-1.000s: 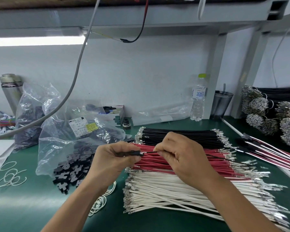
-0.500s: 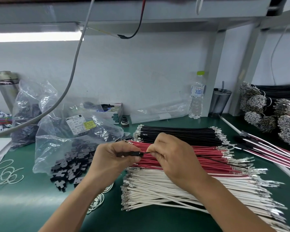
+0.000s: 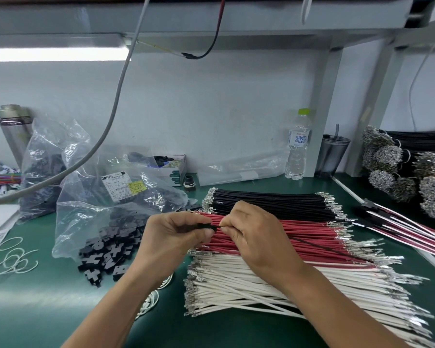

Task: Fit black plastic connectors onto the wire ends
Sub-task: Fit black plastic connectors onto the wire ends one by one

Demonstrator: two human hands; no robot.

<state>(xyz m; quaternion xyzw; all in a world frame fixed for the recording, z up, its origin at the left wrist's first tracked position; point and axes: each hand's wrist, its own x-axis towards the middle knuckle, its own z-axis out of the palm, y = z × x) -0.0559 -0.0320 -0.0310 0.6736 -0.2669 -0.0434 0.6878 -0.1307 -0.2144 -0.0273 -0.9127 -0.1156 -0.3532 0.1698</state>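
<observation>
Above the red wires (image 3: pixel 274 232), left hand (image 3: pixel 176 237) pinches black connector (image 3: pixel 206 226); right hand (image 3: pixel 251 232) pinches black wire (image 3: pixel 332 248) at its mouth. Risk: skewed entry bends the terminal.

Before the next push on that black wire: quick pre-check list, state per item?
1. Left hand grips black connector: ok.
2. Right hand pinches black wire close to the connector: ok.
3. Wire end lined up with the connector opening: cannot tell, fingers hide it.
4. Terminal fully seated: cannot tell.
5. Trailing wire lies free across the red wires: ok.
6. Spare connectors within reach: ok.
</observation>
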